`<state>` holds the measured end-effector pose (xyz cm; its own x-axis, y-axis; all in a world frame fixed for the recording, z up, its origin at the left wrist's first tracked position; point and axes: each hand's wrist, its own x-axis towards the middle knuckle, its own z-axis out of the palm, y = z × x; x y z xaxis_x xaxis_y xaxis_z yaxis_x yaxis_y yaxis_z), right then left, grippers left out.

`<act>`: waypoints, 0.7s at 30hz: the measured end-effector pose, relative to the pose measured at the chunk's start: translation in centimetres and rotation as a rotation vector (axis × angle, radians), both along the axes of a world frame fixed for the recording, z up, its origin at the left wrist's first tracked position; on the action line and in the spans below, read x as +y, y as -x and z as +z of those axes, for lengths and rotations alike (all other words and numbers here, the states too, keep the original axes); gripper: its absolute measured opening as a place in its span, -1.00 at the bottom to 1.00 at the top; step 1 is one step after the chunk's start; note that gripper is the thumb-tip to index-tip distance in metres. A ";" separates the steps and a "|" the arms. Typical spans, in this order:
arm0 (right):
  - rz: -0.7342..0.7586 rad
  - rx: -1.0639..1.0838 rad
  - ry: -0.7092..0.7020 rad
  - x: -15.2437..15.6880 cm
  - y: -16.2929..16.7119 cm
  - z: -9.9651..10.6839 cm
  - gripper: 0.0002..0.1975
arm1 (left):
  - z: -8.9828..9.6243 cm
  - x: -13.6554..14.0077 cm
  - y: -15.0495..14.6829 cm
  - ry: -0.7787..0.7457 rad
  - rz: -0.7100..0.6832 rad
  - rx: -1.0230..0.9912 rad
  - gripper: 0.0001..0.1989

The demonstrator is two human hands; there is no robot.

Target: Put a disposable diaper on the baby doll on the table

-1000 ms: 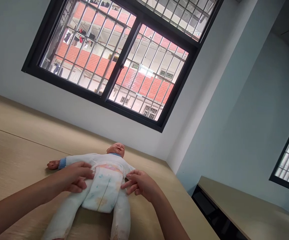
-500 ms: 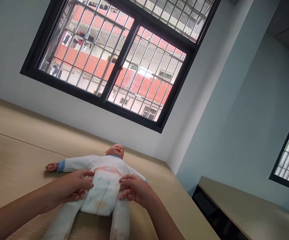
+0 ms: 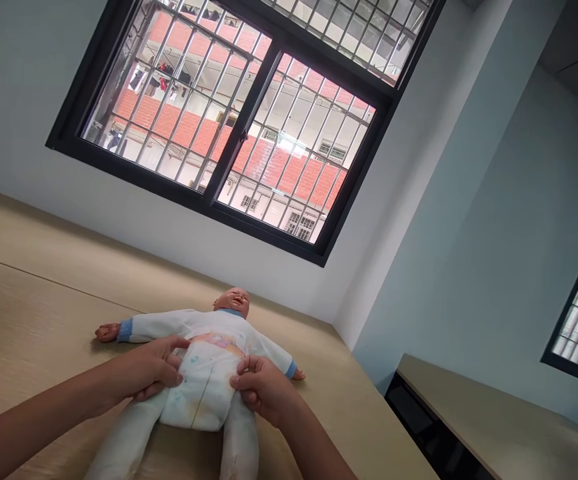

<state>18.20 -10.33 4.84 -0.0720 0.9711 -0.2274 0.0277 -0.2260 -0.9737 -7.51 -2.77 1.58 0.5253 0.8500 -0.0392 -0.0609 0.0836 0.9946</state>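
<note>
A baby doll [image 3: 169, 325] in a white top with blue cuffs lies on its back, arms spread and head toward the window. A white diaper [image 3: 201, 393] with faint coloured marks covers its front, below a pinkish printed band at the waist. My left hand [image 3: 151, 370] is closed at the diaper's left edge, thumb pressed near the fingers. On the opposite edge, my right hand [image 3: 265, 390] pinches the diaper between thumb and fingers. The doll's white-covered legs [image 3: 129, 437] stretch toward me. Part of the diaper's sides is hidden behind my fingers.
The doll rests on a light wood-coloured table [image 3: 33, 320] with a seam across it. Behind the table is a wall with a dark-framed, barred window [image 3: 209, 193]. A second table [image 3: 469, 393] with a dark front stands at the right.
My right hand's fingers have closed in on the diaper's right edge, drawing slightly inward. My left fingers have curled more at the left edge. The doll's right-side cuff and hand now show more.
</note>
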 end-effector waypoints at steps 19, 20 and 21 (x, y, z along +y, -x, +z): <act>-0.162 -0.006 -0.011 -0.7 2.2 -0.1 -0.45 | -1.0 0.6 -0.7 -0.069 0.129 0.050 -0.42; -0.159 0.004 -0.013 -0.6 2.1 -0.4 -0.47 | -0.9 0.5 -0.7 -0.072 0.117 0.051 -0.45; -0.153 0.014 -0.016 -0.4 1.9 -0.6 -0.47 | -0.8 0.3 -0.6 -0.075 0.106 0.054 -0.47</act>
<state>16.35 -10.73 4.22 0.0736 0.9746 -0.2116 -0.0196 -0.2107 -0.9774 -6.88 -2.43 0.75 0.4313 0.9022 0.0004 -0.0119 0.0052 0.9999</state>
